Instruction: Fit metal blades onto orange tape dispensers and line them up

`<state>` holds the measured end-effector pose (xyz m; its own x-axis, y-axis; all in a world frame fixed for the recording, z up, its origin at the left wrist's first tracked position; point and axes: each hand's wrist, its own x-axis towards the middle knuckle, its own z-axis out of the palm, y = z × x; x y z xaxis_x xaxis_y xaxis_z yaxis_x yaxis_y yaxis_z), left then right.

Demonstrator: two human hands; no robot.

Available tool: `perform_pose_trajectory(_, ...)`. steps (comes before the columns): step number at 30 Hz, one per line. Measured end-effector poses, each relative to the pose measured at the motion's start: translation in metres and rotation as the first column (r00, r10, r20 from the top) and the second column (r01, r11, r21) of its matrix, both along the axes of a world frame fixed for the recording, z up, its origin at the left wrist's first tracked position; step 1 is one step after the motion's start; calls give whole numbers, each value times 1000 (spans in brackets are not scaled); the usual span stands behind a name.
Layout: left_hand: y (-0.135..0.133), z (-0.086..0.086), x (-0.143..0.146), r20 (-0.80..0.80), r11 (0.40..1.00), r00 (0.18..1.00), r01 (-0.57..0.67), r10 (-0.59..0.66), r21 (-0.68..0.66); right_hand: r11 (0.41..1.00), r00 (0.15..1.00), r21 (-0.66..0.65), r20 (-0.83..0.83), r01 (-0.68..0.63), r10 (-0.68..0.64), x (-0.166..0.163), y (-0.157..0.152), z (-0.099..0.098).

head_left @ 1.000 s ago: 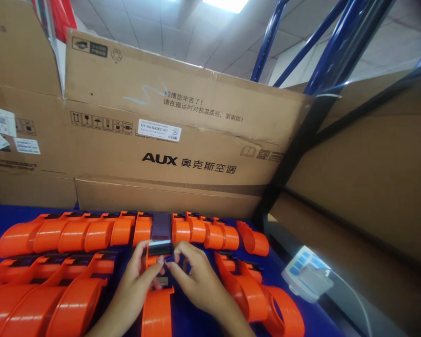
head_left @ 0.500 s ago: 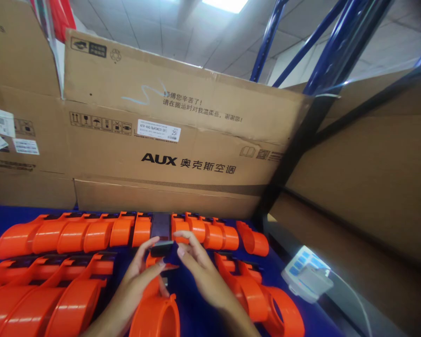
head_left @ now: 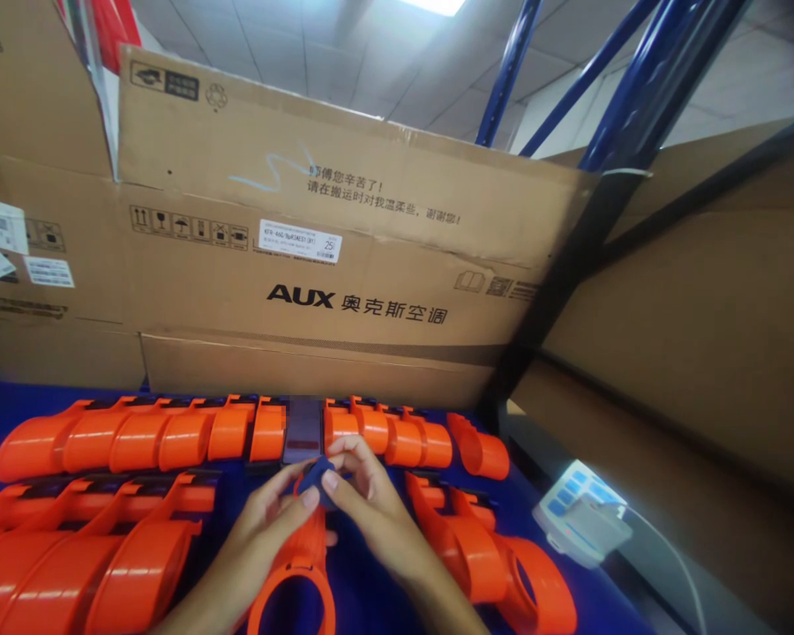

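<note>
In the middle foreground, my left hand [head_left: 268,520] is closed around the neck of an orange plastic tape dispenser [head_left: 306,538], whose open ring hangs toward me. A small dark blue piece [head_left: 313,476] lies across its upper end, with my left thumb pressed on it. My right hand [head_left: 363,494] pinches the same piece from the other side between thumb and fingers. Some of the right fingertips are hidden behind it. Just beyond my hands, a dark flat rectangular object [head_left: 303,428] stands between the rows of orange dispensers.
Rows of similar orange dispensers [head_left: 138,569] lie on the blue surface to the left, with more dispensers [head_left: 473,556] at right. Behind stands a cardboard sheet [head_left: 370,265]. A white power strip [head_left: 582,516] with a cable sits right, beside a dark rack post [head_left: 556,291].
The dark piece has turned and now sits across the dispenser's top, with both thumbs closer together. The dispenser's ring has swung to face me more.
</note>
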<state>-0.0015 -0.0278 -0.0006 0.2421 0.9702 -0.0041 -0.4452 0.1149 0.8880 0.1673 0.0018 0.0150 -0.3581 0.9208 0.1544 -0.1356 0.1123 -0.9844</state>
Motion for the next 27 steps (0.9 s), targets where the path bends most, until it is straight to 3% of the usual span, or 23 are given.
perform_pose_trajectory(10,12,-5,-7,-108,992,986,-121,125,44,999,999,33,-35,33,-32,-11,-9,2)
perform_pose_trajectory(14,10,-2,-5,18,997,998,-63,64,-37,987,990,101,53,128,-134,-7,0,-4)
perform_pose_trajectory(17,4,2,-6,122,986,990,-56,76,-159,970,954,188,226,156,-197,4,6,-3)
perform_pose_trajectory(19,4,3,-9,168,969,981,-57,100,-242,954,873,285,439,87,-211,13,5,1)
perform_pose_trajectory(22,7,3,-13,181,949,980,-25,86,-315,927,691,353,701,-126,-173,22,-1,7)
perform_pose_trajectory(24,10,3,-12,167,943,984,-5,65,-334,892,628,354,771,-282,-107,24,-5,9)
perform_pose_trajectory(27,10,2,-8,163,944,983,-22,80,-329,837,612,371,789,-403,-55,20,-6,7)
